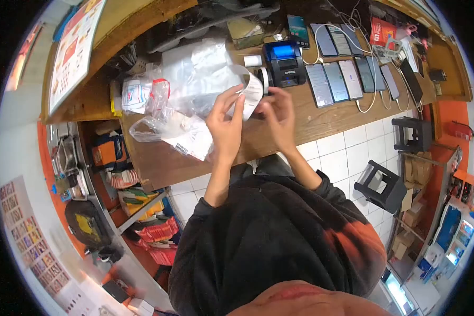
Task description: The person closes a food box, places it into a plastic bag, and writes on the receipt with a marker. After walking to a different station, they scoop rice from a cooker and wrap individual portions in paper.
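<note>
My left hand (226, 118) pinches a curled white printed paper strip (253, 97) above the wooden table (321, 126). Beside it, my right hand (279, 116) has its fingers bent at a dark roll with a white rim (265, 81); how firmly it holds the roll is hard to make out. Just behind the hands stands a black and blue receipt printer (285, 63). A small white paper roll (253, 60) lies left of the printer. Clear plastic bags (195, 68) and a white label sheet (194, 139) lie left of my left hand.
Several phones (335, 82) with white cables lie right of the printer. A red packet (382, 32) is at the back right. Two black stools (380, 187) stand on the tiled floor at the right. Shelves with packets (158, 231) are at the left.
</note>
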A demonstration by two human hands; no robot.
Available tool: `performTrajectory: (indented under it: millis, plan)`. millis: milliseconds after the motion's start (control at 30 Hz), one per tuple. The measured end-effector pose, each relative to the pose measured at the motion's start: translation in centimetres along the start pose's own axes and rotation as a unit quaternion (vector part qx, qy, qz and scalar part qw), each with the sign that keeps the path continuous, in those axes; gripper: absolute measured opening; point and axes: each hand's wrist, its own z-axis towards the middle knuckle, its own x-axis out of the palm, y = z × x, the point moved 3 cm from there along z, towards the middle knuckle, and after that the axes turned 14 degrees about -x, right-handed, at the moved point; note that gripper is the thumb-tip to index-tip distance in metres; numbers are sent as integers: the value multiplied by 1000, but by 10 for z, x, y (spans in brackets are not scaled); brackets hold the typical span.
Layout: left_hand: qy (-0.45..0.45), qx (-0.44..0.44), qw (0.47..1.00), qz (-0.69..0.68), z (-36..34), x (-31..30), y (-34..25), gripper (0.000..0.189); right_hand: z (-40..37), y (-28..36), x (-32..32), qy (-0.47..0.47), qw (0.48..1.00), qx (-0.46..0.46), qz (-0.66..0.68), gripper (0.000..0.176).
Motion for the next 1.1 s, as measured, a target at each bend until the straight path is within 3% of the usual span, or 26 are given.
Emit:
performTrajectory:
  millis: [33, 100, 133, 167, 200, 233, 300, 367, 433, 500, 533, 600, 633, 700, 800, 1067, 1100]
  plan:
    - [-3, -5, 1000, 3, -4, -4, 0, 31, 3, 1, -13, -36, 999, 10, -11, 30]
    - [104, -58, 992, -37, -14, -14, 2, 27, 3, -13, -51, -35, 989, 17, -141, 22]
    - [218, -114, 968, -54, -13, -17, 28, 24, 1, -26, -68, -10, 982, 71, -175, 19]
    - [283, -181, 941, -24, -15, -7, 40, 21, -2, -41, -83, 17, 970, 124, -208, 18]
    - [322, -162, 929, 78, -10, -2, 75, 20, -7, -55, -91, 75, 962, 92, -246, 20]
    - [357, -143, 906, 179, -8, 1, 125, 21, -13, -71, -97, 104, 951, 151, -250, 21]
    - [312, -110, 865, 377, -11, -3, 203, 22, -15, -82, -91, 104, 944, 163, -268, 21]
    - [329, -157, 869, 334, -11, 14, 209, 22, -11, -97, -90, 122, 945, 138, -269, 20]
    - [321, -156, 917, 181, -4, 29, 216, 24, -18, -94, -86, 141, 944, 116, -273, 20]
    - [309, -161, 921, 174, 5, 33, 207, 26, -28, -73, -79, 54, 967, 89, -233, 19]
    - [301, -167, 924, 168, 9, 33, 198, 25, -33, -41, -71, 66, 963, 25, -261, 19]
    - [337, -204, 913, 106, 15, 31, 206, 24, -70, -21, -79, 54, 960, 112, -252, 18]
    - [337, -206, 913, 104, 18, 29, 205, 24, -85, -14, -81, 55, 959, 113, -254, 18]
    - [379, -239, 889, 91, 20, 28, 204, 23, -118, -21, -84, -20, 953, 302, -27, 19]
    - [391, -244, 882, 101, 20, 26, 195, 24, -135, -45, -92, -50, 925, 377, -5, 20]
    - [380, -205, 899, 74, 14, 27, 186, 24, -144, -73, -106, -76, 910, 406, 18, 22]
    - [341, -213, 908, 113, 11, 31, 181, 24, -145, -74, -107, -78, 913, 400, 13, 23]
